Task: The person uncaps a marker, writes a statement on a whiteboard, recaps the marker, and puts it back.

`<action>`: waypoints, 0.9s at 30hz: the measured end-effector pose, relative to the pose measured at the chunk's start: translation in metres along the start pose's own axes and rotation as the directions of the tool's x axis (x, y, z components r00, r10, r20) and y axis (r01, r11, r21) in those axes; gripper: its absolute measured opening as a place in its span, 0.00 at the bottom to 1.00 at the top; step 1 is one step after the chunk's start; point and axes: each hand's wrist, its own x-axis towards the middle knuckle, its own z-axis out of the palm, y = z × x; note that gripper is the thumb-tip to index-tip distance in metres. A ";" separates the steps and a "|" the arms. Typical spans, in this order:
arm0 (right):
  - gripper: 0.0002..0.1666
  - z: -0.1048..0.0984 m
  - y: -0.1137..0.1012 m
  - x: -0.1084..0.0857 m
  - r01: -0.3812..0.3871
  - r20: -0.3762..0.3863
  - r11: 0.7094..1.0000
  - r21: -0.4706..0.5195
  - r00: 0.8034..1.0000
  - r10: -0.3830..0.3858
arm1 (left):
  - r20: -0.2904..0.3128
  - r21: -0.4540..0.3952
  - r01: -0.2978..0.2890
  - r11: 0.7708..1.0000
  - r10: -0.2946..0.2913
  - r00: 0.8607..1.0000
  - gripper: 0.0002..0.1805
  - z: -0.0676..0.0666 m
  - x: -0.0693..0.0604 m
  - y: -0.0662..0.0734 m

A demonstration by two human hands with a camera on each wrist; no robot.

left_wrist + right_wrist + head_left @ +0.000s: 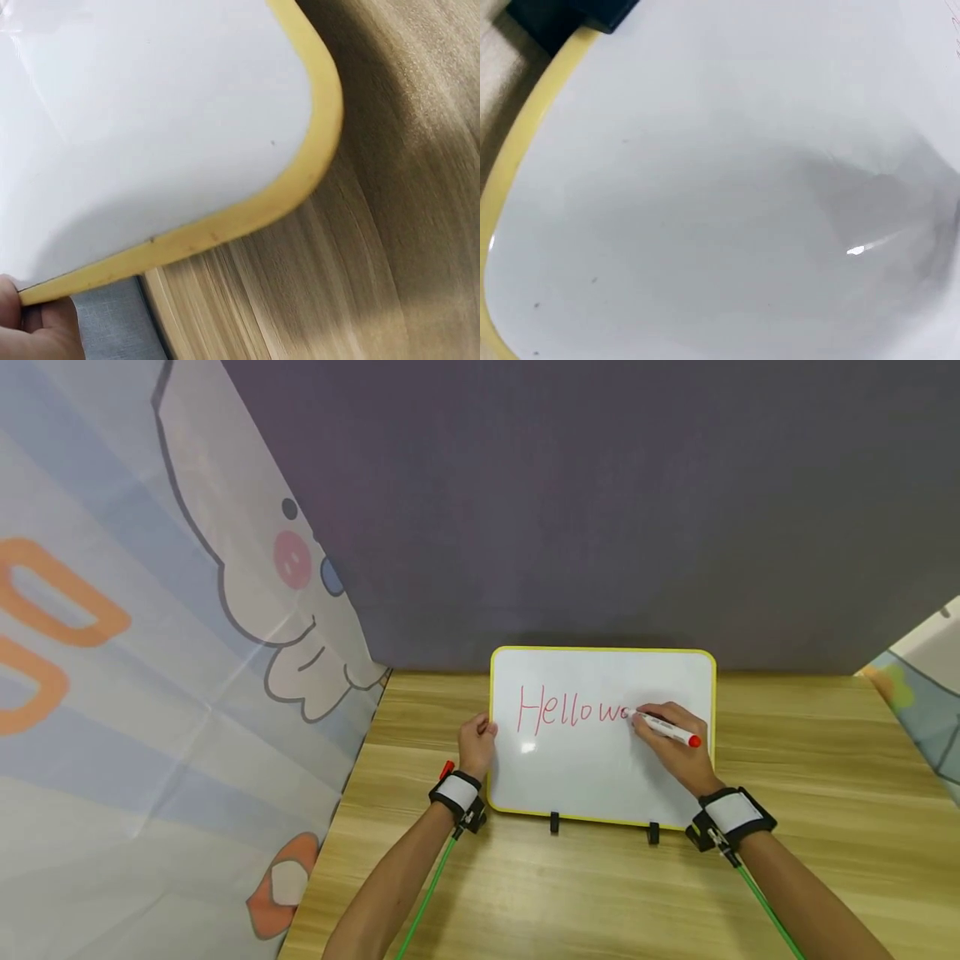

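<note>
A whiteboard [577, 777] with a yellow rim stands on the wooden table, and red handwriting [573, 706] on it reads "Hello wo". My left hand [477, 747] grips the board's left edge; in the left wrist view the thumb and fingers [56, 330] pinch the yellow rim [217, 229]. In my right hand [686, 752] is a white marker [667, 729] with a red end, its tip at the last letter. The right wrist view shows the board's white surface [705, 187] and rim, with the right hand and marker out of sight.
Two black feet [554, 822] support the board's lower edge on the wooden table [600, 893]. A small red object [447, 769] lies beside the left wrist. Behind rises a dark grey panel [600, 510]; a printed cloth [187, 760] hangs at the left. Green cables run from both wristbands.
</note>
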 end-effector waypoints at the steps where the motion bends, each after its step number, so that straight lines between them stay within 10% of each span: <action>1: 0.11 -0.001 -0.001 0.000 -0.006 -0.016 1.000 -0.012 1.000 0.006 | 0.000 -0.005 -0.006 1.000 0.006 1.000 0.12 0.000 0.000 0.000; 19: 0.10 -0.006 0.002 0.005 -0.005 -0.075 0.999 -0.039 0.997 0.002 | 0.010 0.000 -0.032 1.000 0.032 0.999 0.12 -0.001 0.000 0.004; 27: 0.11 -0.010 -0.021 -0.007 -0.060 0.024 0.997 -0.049 0.998 0.061 | 0.005 0.001 -0.060 0.998 0.060 0.998 0.11 -0.003 -0.002 0.002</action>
